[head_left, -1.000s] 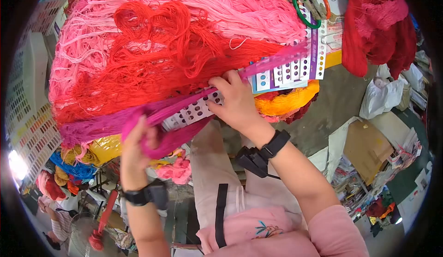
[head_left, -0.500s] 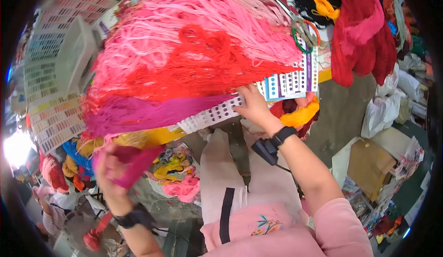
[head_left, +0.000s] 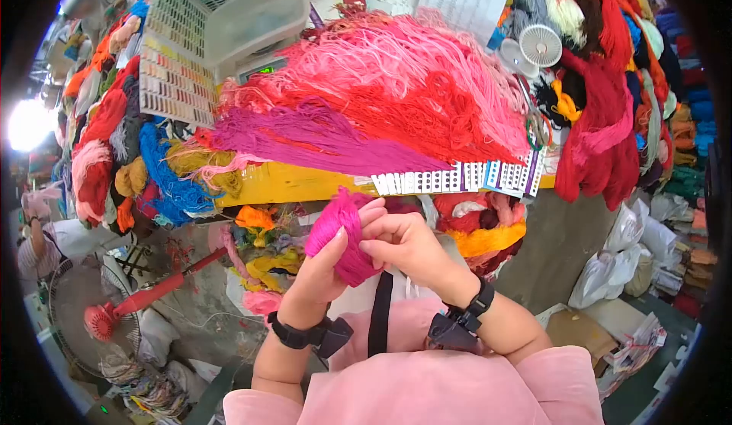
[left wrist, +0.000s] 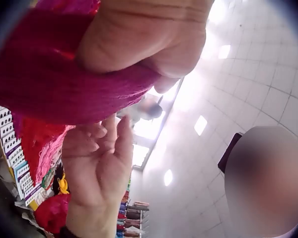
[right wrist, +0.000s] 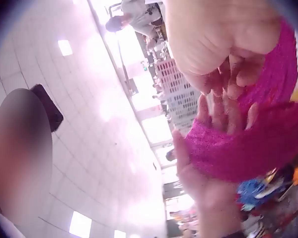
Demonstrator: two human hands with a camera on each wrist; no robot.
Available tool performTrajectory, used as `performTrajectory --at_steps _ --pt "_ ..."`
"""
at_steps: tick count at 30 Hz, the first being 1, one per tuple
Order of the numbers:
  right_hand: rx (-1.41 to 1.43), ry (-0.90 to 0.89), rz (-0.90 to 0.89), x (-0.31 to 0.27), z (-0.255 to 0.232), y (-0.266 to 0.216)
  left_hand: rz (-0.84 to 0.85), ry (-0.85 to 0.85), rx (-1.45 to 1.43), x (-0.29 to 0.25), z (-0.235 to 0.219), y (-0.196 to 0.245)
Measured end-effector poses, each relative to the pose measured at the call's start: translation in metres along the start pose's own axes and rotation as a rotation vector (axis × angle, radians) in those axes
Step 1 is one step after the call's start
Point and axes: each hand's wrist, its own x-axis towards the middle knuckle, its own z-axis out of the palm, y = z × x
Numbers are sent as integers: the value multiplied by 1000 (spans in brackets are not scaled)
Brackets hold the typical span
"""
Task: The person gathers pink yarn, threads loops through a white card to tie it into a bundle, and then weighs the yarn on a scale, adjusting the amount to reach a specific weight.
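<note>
Magenta yarn skein [head_left: 341, 234]: one bundle, raised in front of the wearer, near side of the table. Held by the left hand [head_left: 314, 271], thumb laid across the strands, fingers behind and showing past the far edge. Right hand [head_left: 415, 253]: fingers curled, thumb and fingertips drawn together at the skein's right edge, pinching it there.

On the table [head_left: 286, 184], yellow front edge:
– Purple yarn [head_left: 320, 139], long loose bundle, lying along the front.
– Red yarn [head_left: 446, 123], spread beside and beyond the purple.
– Pink yarn [head_left: 374, 62], wide tangled heap beyond the red.
– Punched white cards [head_left: 435, 181], overlapping in a row along the front edge, dark round spots on them.
– Clear plastic bin [head_left: 263, 24], far left, beside a colour sample chart [head_left: 179, 82] with many small swatches.
– Printed sheet [head_left: 463, 4], far side.
– White round fan [head_left: 540, 46], small, to the right of the pink heap.
– Crimson skeins [head_left: 598, 139], hanging over the right end.

Off the table:
– Floor fan [head_left: 99, 322], red hub and red stem, lower left.
– White plastic bags [head_left: 606, 272], on the right.

Wear: a black wrist strap [head_left: 293, 333] on the left wrist; pink short-sleeved top [head_left: 427, 387].
</note>
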Motion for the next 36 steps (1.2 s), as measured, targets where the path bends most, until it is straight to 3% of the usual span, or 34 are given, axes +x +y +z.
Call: performTrajectory --at_steps 3,5,7,8,11,12,16,19,21,24,30,33,36 --pt "78 31 -51 -9 13 -13 13 -99 -199 -12 4 15" --pt "88 53 -92 -15 19 -19 14 -47 -280 -18 11 22" --pt "63 102 -57 -23 26 -25 91 24 139 -22 14 21" --pt "99 100 -87 -25 28 -24 51 74 77 -22 21 25" --pt "197 97 -214 -30 33 -25 41 9 -120 -20 17 23" --pt "225 128 -163 -34 36 -32 -45 -6 -211 -21 16 25" --pt "200 149 -116 -43 44 -37 -89 -19 -268 -23 17 29" --pt "63 155 -165 -44 49 -36 -80 -174 -222 -25 14 30" --pt "100 175 -153 -44 52 -33 -82 -59 -205 -29 14 31" --pt "119 173 -134 -43 57 -33 -79 -14 -258 -31 7 26" --pt "82 216 -142 -39 69 -35 -103 -43 -357 -38 0 33" --pt "-66 253 -133 -37 75 -35 -57 61 -313 -43 2 33" --pt "-124 240 -132 -34 78 -34 30 52 -227 -48 -2 29"
